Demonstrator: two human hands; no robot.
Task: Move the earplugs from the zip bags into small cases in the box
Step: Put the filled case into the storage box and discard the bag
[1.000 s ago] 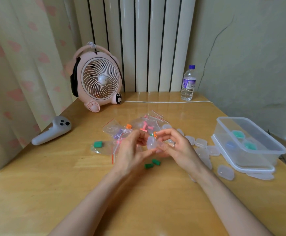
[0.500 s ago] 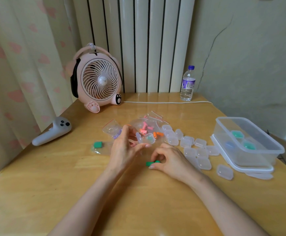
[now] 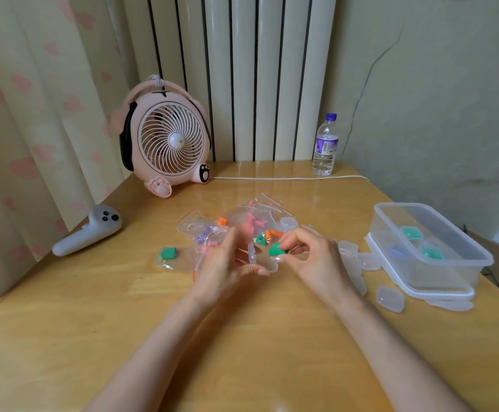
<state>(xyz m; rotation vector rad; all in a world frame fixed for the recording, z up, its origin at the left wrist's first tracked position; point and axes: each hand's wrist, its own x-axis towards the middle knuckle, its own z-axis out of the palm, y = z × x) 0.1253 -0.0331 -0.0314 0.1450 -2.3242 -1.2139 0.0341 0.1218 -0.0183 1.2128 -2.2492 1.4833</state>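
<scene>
A wooden table [image 3: 63, 337] is shown, with a radiator [image 3: 257, 69] behind its far edge and a curtain [image 3: 34, 114] along its left edge. A pink fan [image 3: 170, 144] is stood at the far left corner, and a white cable [image 3: 286, 178] is laid along the far edge towards a water bottle [image 3: 325, 147], which is stood upright near the far right corner. A clear box [image 3: 426, 248] is set on its lid at the right edge; three closed cases are seen inside it, two with green contents and one with blue. A white controller [image 3: 87, 233] is laid near the left edge. The left hand [image 3: 227, 269] is held above the middle of the table, and a small open case [image 3: 260, 260] is gripped between its thumb and curled fingers. The right hand [image 3: 310, 257] is held just beside it, and a green earplug [image 3: 276, 250] is pinched between its thumb and fingertips, right at the open case; whether one plug or two is pinched cannot be told. A heap of zip bags [image 3: 212, 230] is spread just beyond the hands, with pink, orange, purple and green earplugs inside. One bag with a single green plug [image 3: 168, 252] is laid apart towards the left edge. Empty cases [image 3: 390, 298] are scattered between the right hand and the box.
</scene>
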